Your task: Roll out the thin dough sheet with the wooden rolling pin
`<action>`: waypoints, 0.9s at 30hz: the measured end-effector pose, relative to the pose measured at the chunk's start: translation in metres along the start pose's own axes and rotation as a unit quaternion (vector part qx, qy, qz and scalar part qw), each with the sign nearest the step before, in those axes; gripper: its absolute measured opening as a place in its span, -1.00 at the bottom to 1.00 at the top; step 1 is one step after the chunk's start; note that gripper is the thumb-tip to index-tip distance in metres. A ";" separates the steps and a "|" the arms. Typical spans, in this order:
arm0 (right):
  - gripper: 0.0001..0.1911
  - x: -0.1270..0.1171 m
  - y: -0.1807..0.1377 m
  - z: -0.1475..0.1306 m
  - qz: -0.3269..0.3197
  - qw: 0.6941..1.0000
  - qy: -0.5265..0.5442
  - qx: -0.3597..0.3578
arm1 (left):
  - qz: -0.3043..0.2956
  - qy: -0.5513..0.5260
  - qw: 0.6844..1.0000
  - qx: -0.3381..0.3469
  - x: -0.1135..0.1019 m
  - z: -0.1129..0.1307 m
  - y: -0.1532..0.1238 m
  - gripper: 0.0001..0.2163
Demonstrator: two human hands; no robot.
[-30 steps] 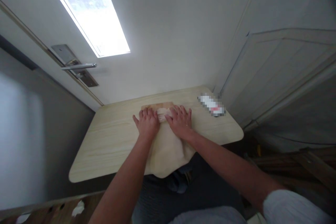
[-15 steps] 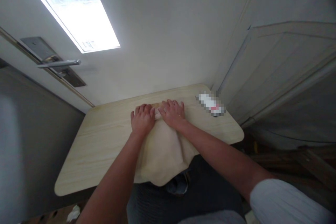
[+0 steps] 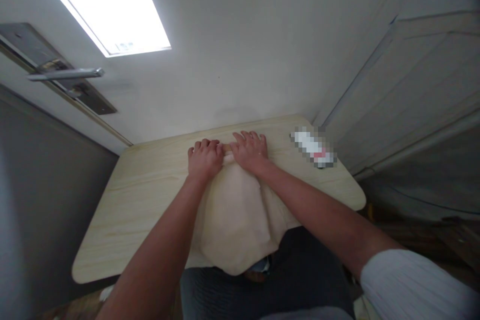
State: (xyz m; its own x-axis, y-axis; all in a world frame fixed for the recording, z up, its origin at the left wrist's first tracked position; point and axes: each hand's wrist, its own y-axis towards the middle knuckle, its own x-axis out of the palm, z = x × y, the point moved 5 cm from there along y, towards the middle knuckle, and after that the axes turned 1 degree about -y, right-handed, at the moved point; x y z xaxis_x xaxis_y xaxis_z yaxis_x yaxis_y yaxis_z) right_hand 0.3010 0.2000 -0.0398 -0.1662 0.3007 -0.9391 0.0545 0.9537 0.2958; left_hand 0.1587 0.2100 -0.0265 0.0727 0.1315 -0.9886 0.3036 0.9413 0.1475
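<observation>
The person's left hand (image 3: 205, 160) and right hand (image 3: 250, 151) lay side by side, backs up, on the far end of a pale beige sheet (image 3: 236, 210), with a narrow gap between them. The sheet ran from there across the middle of the worktop (image 3: 135, 205) and drooped over the near edge, just above the person's dark clothing (image 3: 309, 270). A fold ran down its right side. In the gap I could see a bit of a tan strip (image 3: 226, 148), too little to say what it was. The left grip had its fingers bent and close together; the right grip had them slightly fanned. Whether either pinched the sheet I couldn't tell, since the undersides of the fingers were hidden. Over to the right on the worktop, apart from the hands, lay a white object (image 3: 307, 143) with a reddish patch, blurred beyond naming. Behind the worktop stood a pale door (image 3: 210, 35) with a metal handle (image 3: 65, 75) at the left and a bright window (image 3: 108, 10) higher up. A light sleeve (image 3: 408, 280) covered the upper part of the right arm
</observation>
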 end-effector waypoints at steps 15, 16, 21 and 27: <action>-0.52 0.004 0.022 -0.001 -0.037 0.999 -0.020 0.006 | -0.006 0.012 1.000 0.002 0.005 -0.006 0.020 -0.55; -0.51 0.005 0.024 0.000 -0.041 0.999 -0.020 0.008 | -0.002 0.013 1.000 0.005 0.005 -0.006 0.021 -0.55; -0.45 0.006 0.032 0.000 -0.064 0.998 -0.013 0.016 | 0.008 0.006 1.000 -0.002 0.007 -0.009 0.027 -0.53; -0.29 0.010 0.043 0.001 -0.083 0.996 -0.010 0.026 | 0.002 0.017 1.000 0.004 0.011 -0.013 0.039 -0.50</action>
State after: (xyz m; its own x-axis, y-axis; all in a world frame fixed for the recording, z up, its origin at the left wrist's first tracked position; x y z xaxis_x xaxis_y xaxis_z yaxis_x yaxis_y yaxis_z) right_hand 0.3025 0.2439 -0.0371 -0.1582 0.1386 -0.9776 0.0798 0.9887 0.1273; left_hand 0.1587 0.2525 -0.0318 0.0419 0.1467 -0.9883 0.3114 0.9380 0.1525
